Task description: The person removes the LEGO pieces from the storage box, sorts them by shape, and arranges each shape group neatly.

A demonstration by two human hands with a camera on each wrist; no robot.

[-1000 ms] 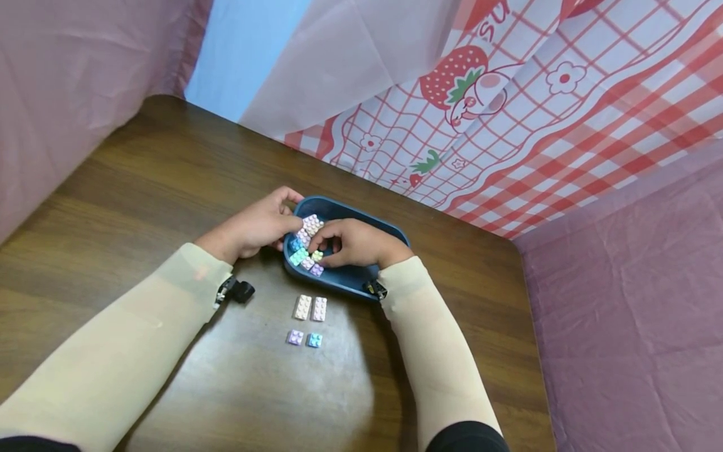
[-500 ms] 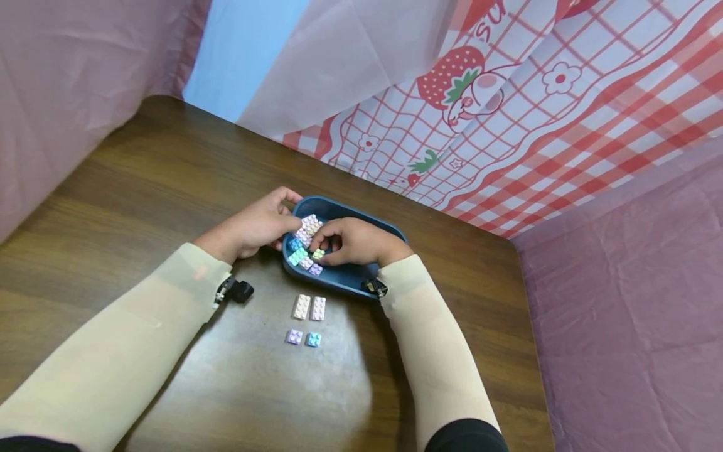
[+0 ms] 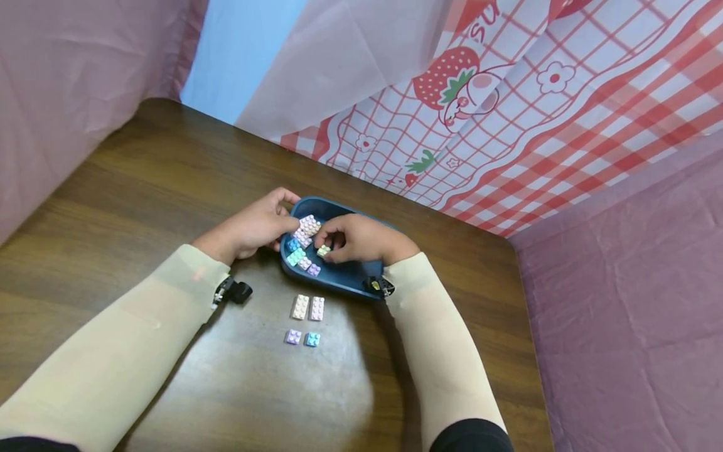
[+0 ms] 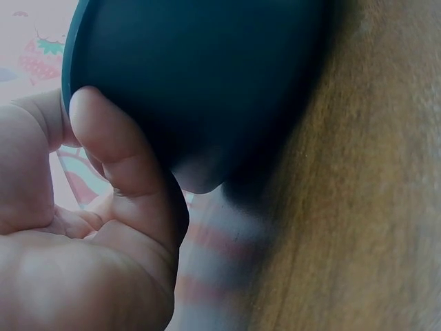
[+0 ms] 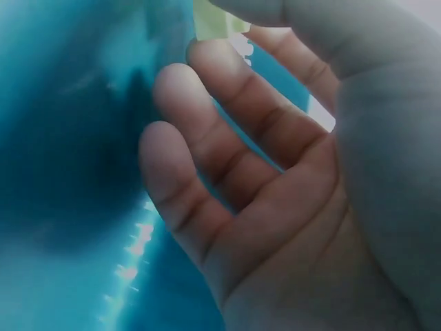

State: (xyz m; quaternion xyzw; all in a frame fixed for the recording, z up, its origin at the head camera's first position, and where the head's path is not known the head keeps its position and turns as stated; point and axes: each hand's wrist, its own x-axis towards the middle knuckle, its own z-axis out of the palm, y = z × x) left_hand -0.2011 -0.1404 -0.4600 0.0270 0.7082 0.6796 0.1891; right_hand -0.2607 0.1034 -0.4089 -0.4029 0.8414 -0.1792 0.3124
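Note:
At its left end, a dark blue tray (image 3: 350,274) is gripped by my left hand (image 3: 251,226), whose thumb reaches over the rim. In the left wrist view, a curled finger (image 4: 114,141) presses the tray's outer wall. My right hand (image 3: 366,240) is inside the tray, pinching a small yellow-green toy brick (image 3: 323,251) between thumb and fingers. The right wrist view shows part of that brick (image 5: 212,22) at the top edge. Left of it in the tray lie several bricks, among them a mint green one (image 3: 295,256), a purple one (image 3: 314,269) and pale pink ones (image 3: 302,237).
On the wooden table (image 3: 248,376), nearer the body, lie a long cream brick (image 3: 300,307) and a long pale pink brick (image 3: 317,308). Below them sit a small purple brick (image 3: 293,337) and a small blue brick (image 3: 312,339). Cloth curtains (image 3: 610,282) hang around the table.
My right hand has moved slightly right, and the yellow-green brick has come with it, away from the other bricks. The left hand keeps its grip on the tray.

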